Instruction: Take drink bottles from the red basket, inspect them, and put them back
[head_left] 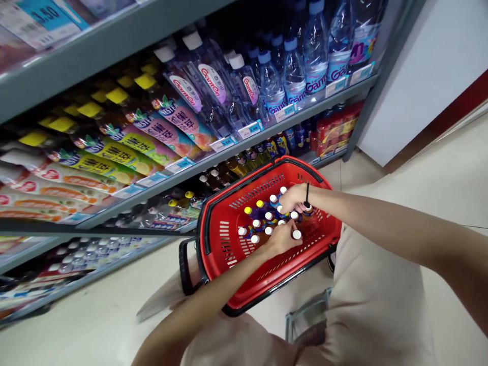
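The left hand (284, 239), nearer, and the right hand (293, 199), farther, are apart but close, both at the small bottles (263, 218) grouped inside a red basket (217, 254). The basket's long axis runs near-left to far-right, beside a drinks shelf (229, 151).

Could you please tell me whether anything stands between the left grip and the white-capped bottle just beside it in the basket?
Nothing visible does: the left grip sits right against the white-capped bottle inside the red basket, though I cannot tell whether they touch. The other bottles lie beyond it.
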The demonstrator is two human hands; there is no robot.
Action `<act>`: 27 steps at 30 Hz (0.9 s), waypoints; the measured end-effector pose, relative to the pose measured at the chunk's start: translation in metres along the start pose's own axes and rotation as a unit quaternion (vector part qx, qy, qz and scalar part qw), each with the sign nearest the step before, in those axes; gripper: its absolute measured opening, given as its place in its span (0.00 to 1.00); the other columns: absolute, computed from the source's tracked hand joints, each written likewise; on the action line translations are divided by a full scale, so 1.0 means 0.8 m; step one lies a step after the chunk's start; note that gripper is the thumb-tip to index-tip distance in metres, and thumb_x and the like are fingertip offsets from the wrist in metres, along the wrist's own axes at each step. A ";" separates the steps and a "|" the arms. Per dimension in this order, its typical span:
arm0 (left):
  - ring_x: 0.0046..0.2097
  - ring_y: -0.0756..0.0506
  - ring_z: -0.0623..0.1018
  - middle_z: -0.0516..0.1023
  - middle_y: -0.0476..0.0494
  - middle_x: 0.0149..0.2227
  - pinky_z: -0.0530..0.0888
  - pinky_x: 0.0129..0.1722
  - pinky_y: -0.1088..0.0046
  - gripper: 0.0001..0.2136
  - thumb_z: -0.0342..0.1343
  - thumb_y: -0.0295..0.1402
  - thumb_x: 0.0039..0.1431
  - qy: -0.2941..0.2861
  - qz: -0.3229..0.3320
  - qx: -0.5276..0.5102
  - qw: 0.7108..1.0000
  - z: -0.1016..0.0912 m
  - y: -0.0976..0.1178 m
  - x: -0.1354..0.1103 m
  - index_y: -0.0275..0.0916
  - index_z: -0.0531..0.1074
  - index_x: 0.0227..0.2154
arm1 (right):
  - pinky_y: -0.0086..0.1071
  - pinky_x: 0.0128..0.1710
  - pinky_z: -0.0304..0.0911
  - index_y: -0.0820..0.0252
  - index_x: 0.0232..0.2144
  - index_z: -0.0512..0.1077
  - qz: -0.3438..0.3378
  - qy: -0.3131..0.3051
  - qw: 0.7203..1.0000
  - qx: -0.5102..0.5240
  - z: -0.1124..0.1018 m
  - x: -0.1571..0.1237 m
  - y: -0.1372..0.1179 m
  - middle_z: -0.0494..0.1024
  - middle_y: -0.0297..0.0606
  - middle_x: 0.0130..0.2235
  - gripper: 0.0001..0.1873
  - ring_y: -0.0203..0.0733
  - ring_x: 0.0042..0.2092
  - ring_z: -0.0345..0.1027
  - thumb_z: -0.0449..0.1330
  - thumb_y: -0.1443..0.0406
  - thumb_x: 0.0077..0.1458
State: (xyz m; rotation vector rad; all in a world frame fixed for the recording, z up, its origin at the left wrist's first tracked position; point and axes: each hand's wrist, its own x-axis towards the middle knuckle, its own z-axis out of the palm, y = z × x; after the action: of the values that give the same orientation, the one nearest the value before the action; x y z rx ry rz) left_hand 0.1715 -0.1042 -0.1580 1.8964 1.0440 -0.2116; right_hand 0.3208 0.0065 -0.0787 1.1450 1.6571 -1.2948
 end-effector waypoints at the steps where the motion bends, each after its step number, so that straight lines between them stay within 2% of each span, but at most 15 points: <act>1: 0.36 0.41 0.78 0.79 0.46 0.33 0.69 0.34 0.69 0.13 0.65 0.36 0.47 -0.002 -0.008 0.010 1.000 0.004 -0.007 0.005 0.41 0.69 0.34 | 0.39 0.29 0.72 0.73 0.35 0.77 0.001 0.000 1.000 -0.004 0.001 0.001 0.000 0.78 0.48 0.24 0.19 0.50 0.28 0.75 0.55 0.60 0.62; 8: 0.39 0.39 0.80 0.80 0.41 0.36 0.71 0.35 0.67 0.15 0.65 0.38 0.49 -0.004 -0.076 0.044 0.996 0.036 -0.040 0.035 0.40 0.70 0.36 | 0.39 0.29 0.71 0.71 0.29 0.77 -0.004 -0.001 1.000 -0.023 0.005 0.014 0.002 0.77 0.46 0.23 0.19 0.47 0.25 0.72 0.55 0.60 0.61; 13: 0.41 0.38 0.81 0.81 0.38 0.38 0.73 0.38 0.65 0.15 0.63 0.39 0.53 -0.013 -0.092 0.045 0.995 0.053 -0.037 0.039 0.38 0.70 0.41 | 0.38 0.28 0.70 0.72 0.30 0.77 -0.002 -0.006 1.000 -0.030 0.005 0.016 0.000 0.76 0.45 0.22 0.20 0.46 0.24 0.71 0.55 0.59 0.61; 16: 0.42 0.39 0.81 0.81 0.38 0.40 0.74 0.39 0.67 0.17 0.65 0.37 0.52 -0.024 -0.084 0.036 0.996 0.045 -0.033 0.031 0.37 0.72 0.43 | 0.38 0.29 0.70 0.72 0.32 0.78 0.004 -0.007 0.999 -0.041 0.006 0.010 -0.003 0.76 0.45 0.21 0.20 0.47 0.24 0.72 0.55 0.58 0.61; 19: 0.39 0.41 0.81 0.82 0.41 0.38 0.73 0.36 0.70 0.18 0.67 0.36 0.50 -0.033 -0.056 0.024 0.998 0.015 -0.031 0.023 0.37 0.74 0.44 | 0.35 0.30 0.70 0.71 0.34 0.78 0.010 -0.002 0.998 -0.056 0.005 0.000 -0.009 0.74 0.42 0.19 0.21 0.45 0.24 0.71 0.53 0.59 0.63; 21: 0.36 0.43 0.80 0.82 0.43 0.35 0.72 0.34 0.72 0.17 0.67 0.36 0.51 -0.018 -0.038 0.021 0.999 -0.021 -0.036 0.022 0.38 0.75 0.44 | 0.34 0.29 0.68 0.71 0.34 0.78 0.010 0.004 0.998 -0.062 0.005 -0.007 -0.015 0.72 0.40 0.17 0.21 0.43 0.22 0.69 0.52 0.60 0.64; 25: 0.34 0.45 0.80 0.82 0.44 0.32 0.71 0.34 0.73 0.07 0.58 0.33 0.57 0.084 -0.047 0.027 0.995 -0.123 -0.071 0.025 0.39 0.77 0.36 | 0.36 0.28 0.68 0.72 0.34 0.78 0.011 0.012 0.998 -0.069 0.005 -0.018 -0.026 0.71 0.39 0.17 0.21 0.42 0.20 0.67 0.50 0.61 0.65; 27: 0.32 0.46 0.79 0.81 0.44 0.30 0.70 0.33 0.74 0.08 0.52 0.30 0.59 0.152 -0.076 0.026 0.985 -0.174 -0.097 0.023 0.37 0.77 0.36 | 0.37 0.29 0.68 0.71 0.34 0.78 0.009 0.017 0.997 -0.068 0.004 -0.022 -0.030 0.71 0.39 0.18 0.21 0.42 0.21 0.66 0.50 0.61 0.66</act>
State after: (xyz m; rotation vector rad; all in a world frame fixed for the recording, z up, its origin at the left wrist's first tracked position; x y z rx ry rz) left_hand 0.0897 0.0324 -0.1407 1.9353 1.4028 -0.0370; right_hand 0.3042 -0.0029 -0.0554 1.1039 1.7274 -1.1378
